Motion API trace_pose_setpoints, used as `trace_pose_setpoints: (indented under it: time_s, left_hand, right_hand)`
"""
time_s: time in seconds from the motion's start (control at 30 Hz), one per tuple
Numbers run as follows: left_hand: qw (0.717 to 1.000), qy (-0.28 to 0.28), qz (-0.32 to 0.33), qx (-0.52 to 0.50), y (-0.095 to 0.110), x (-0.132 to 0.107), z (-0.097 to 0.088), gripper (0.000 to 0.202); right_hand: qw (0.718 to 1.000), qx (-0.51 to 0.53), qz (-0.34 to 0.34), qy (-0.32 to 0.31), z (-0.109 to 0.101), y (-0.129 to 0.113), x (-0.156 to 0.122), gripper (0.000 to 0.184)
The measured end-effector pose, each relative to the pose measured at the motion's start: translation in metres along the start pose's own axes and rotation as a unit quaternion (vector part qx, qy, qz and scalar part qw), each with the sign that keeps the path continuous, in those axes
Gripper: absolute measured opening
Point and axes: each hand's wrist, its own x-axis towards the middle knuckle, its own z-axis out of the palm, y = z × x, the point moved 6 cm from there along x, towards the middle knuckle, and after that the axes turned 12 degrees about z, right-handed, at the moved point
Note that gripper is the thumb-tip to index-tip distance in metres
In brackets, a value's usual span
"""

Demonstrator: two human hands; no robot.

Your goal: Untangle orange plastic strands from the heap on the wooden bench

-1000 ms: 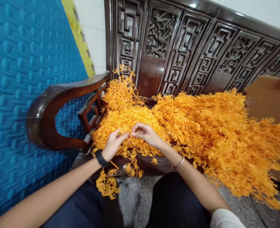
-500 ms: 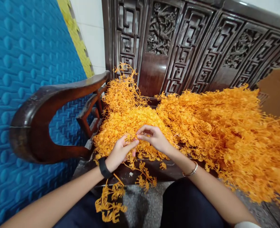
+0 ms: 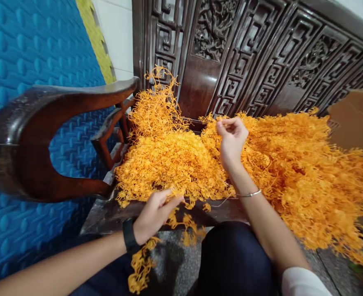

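Head view – left hand (image 3: 153, 213) grips orange sprigs (image 3: 181, 164), rt hand (image 3: 232, 137) pinching.

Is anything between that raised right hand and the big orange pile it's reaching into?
Nothing visible. The right hand is already on the orange sprigs, fingertips pinched at their top; the left hand holds a strand at the seat's front edge.

Heaped on the bench seat (image 3: 107, 211): plastic sprigs (image 3: 175, 160), armrest (image 3: 45, 135) left, carved backrest (image 3: 261, 53) behind, cardboard box (image 3: 357, 119) right.

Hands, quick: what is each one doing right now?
Left hand: closed on a bunch of orange plastic sprigs hanging off the seat edge.
Right hand: fingertips pinched at the big orange sprig pile.
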Motion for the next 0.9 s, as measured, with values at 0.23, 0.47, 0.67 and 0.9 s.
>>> trace_pose_setpoints:
  time_s: [0.23,0.47,0.67,0.9]
  left_hand:
    - [0.999,0.02,-0.015,-0.048,-0.005,0.02,-0.008,0.029]
    - [0.991,0.065,0.016,-0.113,0.003,0.028,-0.018,0.032]
    - [0.986,0.113,0.071,-0.099,0.012,0.029,-0.035,0.03]
    - [0.994,0.084,0.038,-0.054,0.01,0.029,-0.034,0.03]
  right_hand:
    - [0.973,-0.159,-0.066,-0.152,0.048,0.027,-0.008,0.018]
    - [0.963,-0.181,-0.072,-0.188,0.047,0.018,-0.014,0.03]
    - [0.93,-0.122,0.024,-0.346,0.051,-0.006,-0.067,0.02]
    - [0.904,0.037,0.201,-0.376,0.057,0.011,-0.074,0.016]
